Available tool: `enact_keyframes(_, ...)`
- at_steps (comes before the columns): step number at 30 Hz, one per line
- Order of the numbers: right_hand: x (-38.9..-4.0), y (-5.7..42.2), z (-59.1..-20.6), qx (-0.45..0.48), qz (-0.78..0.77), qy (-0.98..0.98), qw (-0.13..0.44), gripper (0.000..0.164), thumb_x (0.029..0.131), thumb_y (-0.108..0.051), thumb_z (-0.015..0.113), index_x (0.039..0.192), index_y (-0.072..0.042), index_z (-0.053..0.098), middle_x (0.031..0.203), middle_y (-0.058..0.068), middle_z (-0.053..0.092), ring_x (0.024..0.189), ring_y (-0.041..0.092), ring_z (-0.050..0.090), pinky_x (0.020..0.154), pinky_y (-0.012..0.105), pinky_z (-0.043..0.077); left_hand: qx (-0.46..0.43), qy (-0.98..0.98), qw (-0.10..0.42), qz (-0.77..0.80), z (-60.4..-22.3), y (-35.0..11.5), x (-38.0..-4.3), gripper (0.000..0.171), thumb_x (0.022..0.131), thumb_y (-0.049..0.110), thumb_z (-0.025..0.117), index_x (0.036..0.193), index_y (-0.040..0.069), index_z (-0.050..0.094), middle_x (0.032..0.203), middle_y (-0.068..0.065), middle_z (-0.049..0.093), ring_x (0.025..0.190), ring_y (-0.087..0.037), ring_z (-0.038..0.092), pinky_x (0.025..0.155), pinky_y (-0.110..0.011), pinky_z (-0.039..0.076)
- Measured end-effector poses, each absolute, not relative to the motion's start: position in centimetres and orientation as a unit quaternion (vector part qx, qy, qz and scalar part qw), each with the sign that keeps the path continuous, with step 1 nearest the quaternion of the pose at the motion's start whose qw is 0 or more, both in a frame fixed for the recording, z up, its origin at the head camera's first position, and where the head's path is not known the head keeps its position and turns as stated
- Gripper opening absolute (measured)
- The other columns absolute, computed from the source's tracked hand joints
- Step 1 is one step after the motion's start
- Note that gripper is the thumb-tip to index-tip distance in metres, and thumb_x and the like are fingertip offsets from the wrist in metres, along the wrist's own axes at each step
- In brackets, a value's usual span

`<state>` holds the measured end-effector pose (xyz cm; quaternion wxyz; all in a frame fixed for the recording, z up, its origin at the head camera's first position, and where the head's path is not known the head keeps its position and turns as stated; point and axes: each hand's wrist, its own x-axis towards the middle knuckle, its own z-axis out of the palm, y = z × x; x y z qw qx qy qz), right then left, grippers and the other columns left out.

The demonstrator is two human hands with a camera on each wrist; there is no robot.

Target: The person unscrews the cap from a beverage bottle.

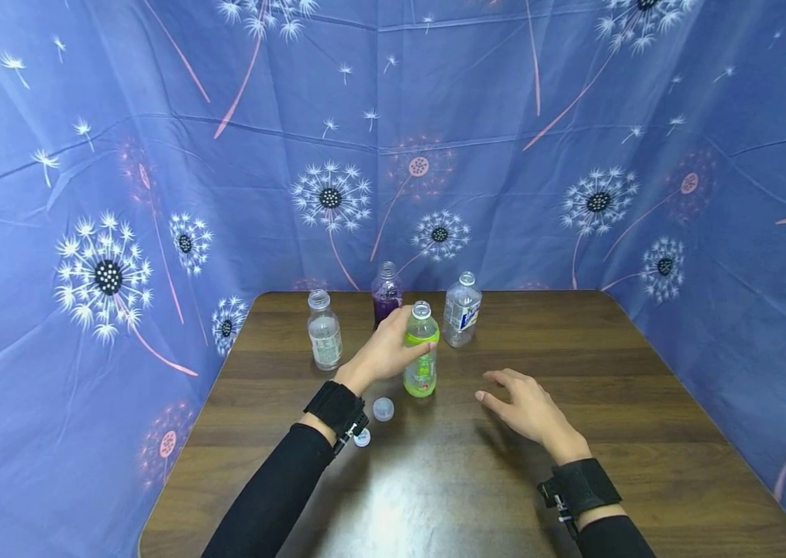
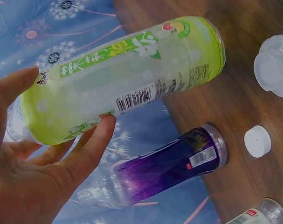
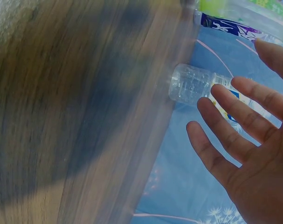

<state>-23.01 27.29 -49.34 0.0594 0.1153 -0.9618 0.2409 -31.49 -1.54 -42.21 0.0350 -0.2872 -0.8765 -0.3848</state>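
Observation:
My left hand (image 1: 382, 350) grips a green-labelled plastic drink bottle (image 1: 421, 364) round its upper part, thumb on one side and fingers on the other. The bottle stands upright, and its mouth shows without a cap. In the left wrist view the green and white label (image 2: 127, 79) with its barcode faces the camera. My right hand (image 1: 529, 407) hovers over the right half of the table, fingers spread and holding nothing. Beyond its fingers in the right wrist view is a clear bottle (image 3: 192, 85) with a blue and white label.
Behind the left hand stands a purple-labelled bottle (image 1: 387, 296). A clear bottle with a pale label (image 1: 326, 341) stands to the left. A translucent cap (image 1: 383, 409) and a small white cap (image 1: 362, 438) lie near the left wrist. Blue dandelion-print cloth (image 1: 505, 194) hangs round the wooden table (image 1: 644, 434).

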Motion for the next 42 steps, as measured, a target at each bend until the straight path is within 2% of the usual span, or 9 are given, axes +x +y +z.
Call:
enact_keyframes(11,-23.3,26.5,-49.7,0.131,0.247,-0.959,0.057,0.054,0.101,-0.050,0.066,0.137,-0.010,0.067,0.138,0.011,0.068,0.126,0.035,0.066,0.099,0.060,0.055,-0.321,-0.871,0.008,-0.373,-41.6,-2.6,-27.5,0.061,0.097,0.033,0.076,0.146,0.010,0.049,0.132,-0.007,0.061,0.122,-0.022,0.061,0.103,-0.039,0.055)
enact_keyframes(18,-23.3,26.1,-49.7,0.130,0.229,-0.964,0.047,0.055,0.101,-0.052,0.065,0.139,-0.012,0.066,0.140,0.010,0.067,0.124,0.034,0.067,0.097,0.059,0.056,-0.332,-0.866,-0.011,-0.374,-42.0,-3.0,-25.2,0.060,0.097,0.031,0.077,0.147,0.011,0.049,0.133,-0.008,0.060,0.118,-0.020,0.065,0.099,-0.035,0.058)
enact_keyframes(25,-23.2,25.4,-49.7,0.140,0.226,-0.963,0.043,0.058,0.101,-0.053,0.064,0.140,-0.009,0.065,0.140,0.012,0.066,0.122,0.036,0.067,0.096,0.060,0.056,-0.344,-0.868,-0.014,-0.358,-42.4,-3.6,-23.0,0.063,0.096,0.030,0.078,0.149,0.012,0.049,0.137,-0.010,0.059,0.121,-0.021,0.065,0.100,-0.036,0.058)
enact_keyframes(42,-23.4,23.8,-50.0,0.161,0.232,-0.959,0.035,0.054,0.102,-0.048,0.065,0.140,-0.010,0.065,0.141,0.012,0.066,0.123,0.035,0.067,0.097,0.059,0.057,-0.354,-0.859,-0.030,-0.369,-42.8,-5.6,-20.2,0.064,0.097,0.031,0.077,0.151,0.017,0.047,0.137,-0.004,0.058,0.120,-0.018,0.064,0.098,-0.033,0.058)
